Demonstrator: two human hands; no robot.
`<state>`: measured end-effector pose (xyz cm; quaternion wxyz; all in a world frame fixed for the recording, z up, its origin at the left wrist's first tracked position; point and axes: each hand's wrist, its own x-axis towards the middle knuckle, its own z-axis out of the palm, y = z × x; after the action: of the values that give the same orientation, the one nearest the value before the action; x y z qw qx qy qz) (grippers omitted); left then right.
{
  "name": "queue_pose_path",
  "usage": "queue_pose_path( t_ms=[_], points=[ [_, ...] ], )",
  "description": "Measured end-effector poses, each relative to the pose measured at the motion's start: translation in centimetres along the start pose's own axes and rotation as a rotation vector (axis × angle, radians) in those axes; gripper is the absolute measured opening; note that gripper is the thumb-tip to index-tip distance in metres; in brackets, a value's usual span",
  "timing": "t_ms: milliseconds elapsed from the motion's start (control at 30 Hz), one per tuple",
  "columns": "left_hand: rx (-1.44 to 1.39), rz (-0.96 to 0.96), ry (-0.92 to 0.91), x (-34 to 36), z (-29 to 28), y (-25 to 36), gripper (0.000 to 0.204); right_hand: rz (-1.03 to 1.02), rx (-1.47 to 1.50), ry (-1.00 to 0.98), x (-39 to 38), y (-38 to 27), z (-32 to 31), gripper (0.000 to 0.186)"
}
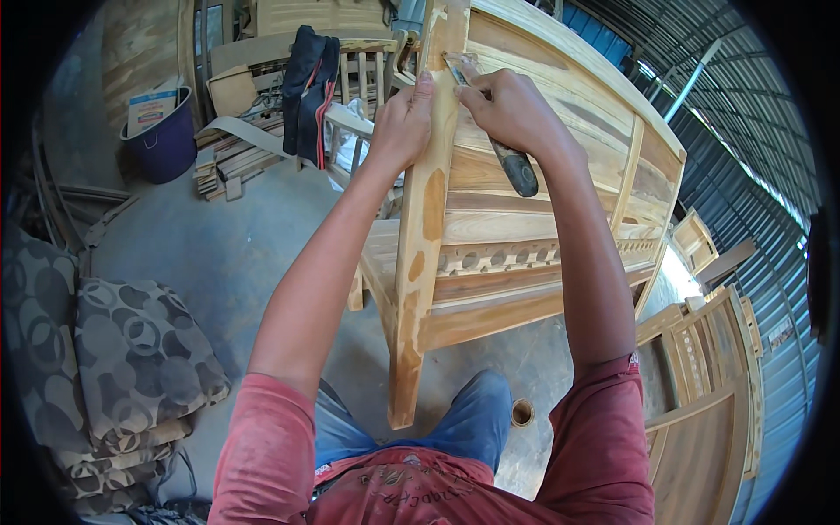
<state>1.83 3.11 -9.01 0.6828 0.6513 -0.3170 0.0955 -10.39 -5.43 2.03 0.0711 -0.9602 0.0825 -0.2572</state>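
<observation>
A large pale wooden bench stands on end or tilted before me, its slatted panel (525,140) stretching away to the right. My left hand (404,122) is wrapped round the side of its corner post (424,262), thumb lying along the edge. In my right hand (512,109) is a narrow flat-bladed tool (514,171) with a worn dark handle; I cannot tell whether it is a chisel or a putty knife. Its blade tip touches the upper part of the post, beside a brownish spot. Smooth tan patches mark the post lower down.
Patterned cushions (144,359) are piled at left. A purple bucket (160,144) and wood offcuts (236,162) stand farther back, near a dark jacket (308,96) draped over a chair. By my foot sits a small round can (521,412). More wooden furniture (709,394) lies at right.
</observation>
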Motion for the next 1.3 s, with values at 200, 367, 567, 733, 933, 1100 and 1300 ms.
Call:
queue_pose_path(
  t_ms=[200, 367, 567, 733, 933, 1100, 1300],
  points=[
    [0.048, 0.059, 0.044, 0.1, -0.1, 0.1, 0.071, -0.029, -0.027, 0.034, 0.6, -0.1, -1.2, 0.04],
    [0.055, 0.083, 0.064, -0.4, -0.4, 0.1, 0.069, 0.049, 0.096, 0.069, 3.0, -1.9, -3.8, 0.04],
    [0.016, 0.11, 0.104, -0.6, 0.6, 0.2, 0.065, -0.022, 0.073, 0.069, 8.7, 0.0, -2.0, 0.037],
    [0.036, 0.073, 0.082, -0.7, -0.4, 0.5, 0.065, -0.027, -0.16, 0.018, 4.7, -3.0, -1.2, 0.044],
    [0.042, 0.083, 0.112, -0.6, -0.4, -0.3, 0.065, -0.066, -0.122, 0.117, 5.8, -2.4, -1.5, 0.045],
    [-0.001, 0.07, 0.114, -1.1, 1.2, 0.0, 0.066, -0.271, -0.087, 0.226, 11.7, 2.9, 1.4, 0.038],
    [0.048, 0.067, 0.068, -0.3, -0.4, -0.1, 0.065, -0.071, -0.152, 0.037, 4.6, 0.4, -2.2, 0.042]
  ],
)
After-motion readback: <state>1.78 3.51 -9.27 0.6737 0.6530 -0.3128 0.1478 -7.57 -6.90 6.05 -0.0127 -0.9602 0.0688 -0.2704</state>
